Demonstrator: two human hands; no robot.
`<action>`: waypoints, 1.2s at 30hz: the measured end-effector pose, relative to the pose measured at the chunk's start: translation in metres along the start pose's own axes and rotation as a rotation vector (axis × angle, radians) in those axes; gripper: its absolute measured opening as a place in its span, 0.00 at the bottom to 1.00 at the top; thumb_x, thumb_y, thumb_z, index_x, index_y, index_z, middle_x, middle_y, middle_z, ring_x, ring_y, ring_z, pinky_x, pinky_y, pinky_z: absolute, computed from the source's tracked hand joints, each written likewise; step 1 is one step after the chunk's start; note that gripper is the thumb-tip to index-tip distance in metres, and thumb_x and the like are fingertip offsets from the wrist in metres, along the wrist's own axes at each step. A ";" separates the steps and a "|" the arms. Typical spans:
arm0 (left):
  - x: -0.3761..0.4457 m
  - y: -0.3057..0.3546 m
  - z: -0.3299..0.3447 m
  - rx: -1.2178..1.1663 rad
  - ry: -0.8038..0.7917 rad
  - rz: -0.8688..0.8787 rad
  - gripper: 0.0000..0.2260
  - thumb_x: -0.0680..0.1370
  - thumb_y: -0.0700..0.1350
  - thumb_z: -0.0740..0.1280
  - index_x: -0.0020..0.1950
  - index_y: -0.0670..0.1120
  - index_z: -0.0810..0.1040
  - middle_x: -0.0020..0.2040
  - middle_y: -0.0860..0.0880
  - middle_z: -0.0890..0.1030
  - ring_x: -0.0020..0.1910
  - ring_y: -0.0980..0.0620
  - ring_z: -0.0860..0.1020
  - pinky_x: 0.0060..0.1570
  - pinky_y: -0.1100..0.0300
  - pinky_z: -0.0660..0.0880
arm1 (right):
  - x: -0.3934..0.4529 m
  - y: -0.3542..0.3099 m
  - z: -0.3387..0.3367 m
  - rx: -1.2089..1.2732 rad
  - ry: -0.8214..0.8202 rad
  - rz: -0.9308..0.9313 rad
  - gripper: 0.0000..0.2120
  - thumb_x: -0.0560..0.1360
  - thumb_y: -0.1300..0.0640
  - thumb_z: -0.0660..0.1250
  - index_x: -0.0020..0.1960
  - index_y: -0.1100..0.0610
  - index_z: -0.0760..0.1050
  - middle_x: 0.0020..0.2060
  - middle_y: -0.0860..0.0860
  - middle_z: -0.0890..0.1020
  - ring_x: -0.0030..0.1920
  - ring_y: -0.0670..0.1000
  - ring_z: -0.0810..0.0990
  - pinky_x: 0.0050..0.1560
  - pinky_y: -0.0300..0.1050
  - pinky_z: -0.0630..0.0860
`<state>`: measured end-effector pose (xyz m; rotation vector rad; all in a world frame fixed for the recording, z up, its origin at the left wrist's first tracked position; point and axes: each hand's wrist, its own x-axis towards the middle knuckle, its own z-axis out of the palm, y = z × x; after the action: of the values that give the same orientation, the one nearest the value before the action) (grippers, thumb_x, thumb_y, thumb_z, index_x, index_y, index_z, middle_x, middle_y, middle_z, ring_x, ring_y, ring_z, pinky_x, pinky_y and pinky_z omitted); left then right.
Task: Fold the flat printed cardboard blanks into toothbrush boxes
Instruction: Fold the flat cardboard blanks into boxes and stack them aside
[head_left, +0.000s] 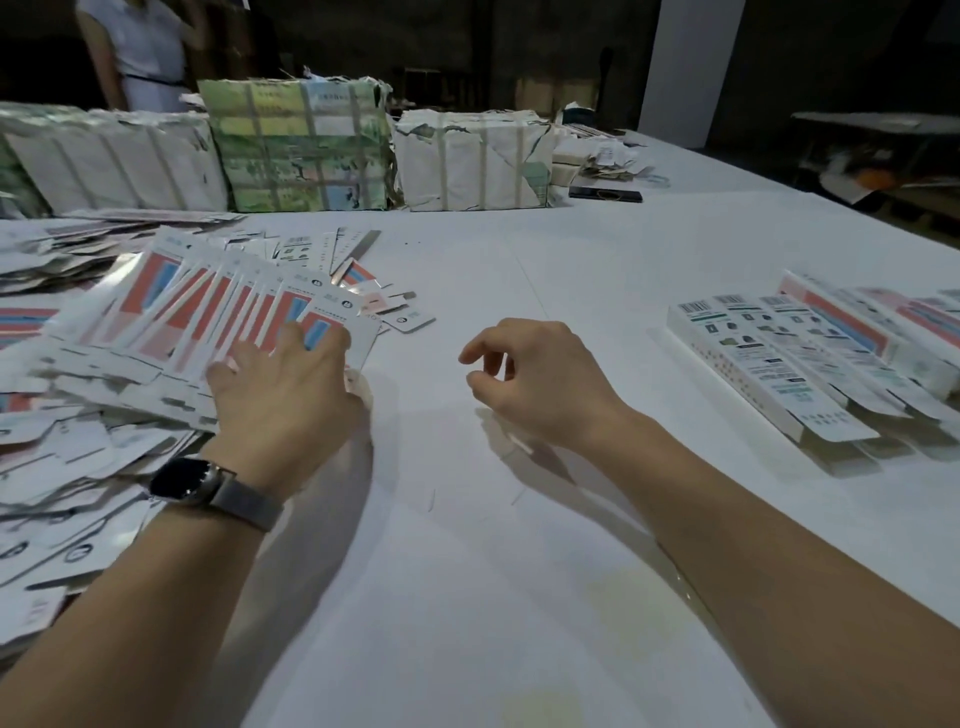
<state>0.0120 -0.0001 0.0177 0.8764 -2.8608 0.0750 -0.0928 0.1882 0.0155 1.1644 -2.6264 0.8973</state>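
A fanned pile of flat printed cardboard blanks (208, 306), white with red and blue panels, covers the left side of the white table (493, 545). My left hand (283, 387), with a watch on its wrist, lies on the near right edge of that pile, fingers spread over the topmost blank (358, 325). My right hand (535, 379) hovers over the bare table to the right of the pile, fingers loosely curled and holding nothing. A row of folded toothbrush boxes (810, 358) lies side by side at the right.
Wrapped, strapped bundles (296, 150) stand along the far side of the table, with more loose blanks (62, 467) heaped at the near left. A dark flat object (605, 194) lies behind the right bundle. A person (140, 52) stands at the far left.
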 end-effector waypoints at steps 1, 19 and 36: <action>0.001 -0.003 0.000 -0.031 0.014 0.002 0.22 0.76 0.53 0.66 0.70 0.55 0.65 0.68 0.44 0.68 0.64 0.33 0.68 0.61 0.40 0.66 | 0.000 0.000 0.001 0.000 -0.001 -0.002 0.08 0.75 0.53 0.68 0.52 0.45 0.81 0.41 0.42 0.78 0.43 0.46 0.75 0.52 0.48 0.76; 0.000 -0.001 -0.026 -0.359 0.521 0.144 0.23 0.72 0.39 0.74 0.67 0.44 0.74 0.51 0.41 0.80 0.44 0.42 0.77 0.41 0.50 0.77 | -0.001 -0.002 0.002 0.167 0.064 0.000 0.13 0.73 0.51 0.73 0.57 0.46 0.80 0.36 0.40 0.79 0.38 0.44 0.78 0.47 0.43 0.76; -0.033 0.048 -0.015 -1.032 0.221 0.539 0.24 0.77 0.51 0.67 0.73 0.55 0.69 0.65 0.55 0.64 0.62 0.61 0.69 0.66 0.61 0.70 | 0.002 -0.021 -0.006 1.213 0.156 0.110 0.13 0.83 0.63 0.57 0.62 0.54 0.74 0.54 0.57 0.85 0.55 0.58 0.84 0.55 0.54 0.81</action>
<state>0.0138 0.0595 0.0272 -0.1021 -2.3112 -1.0469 -0.0803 0.1795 0.0313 0.9736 -1.8957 2.6201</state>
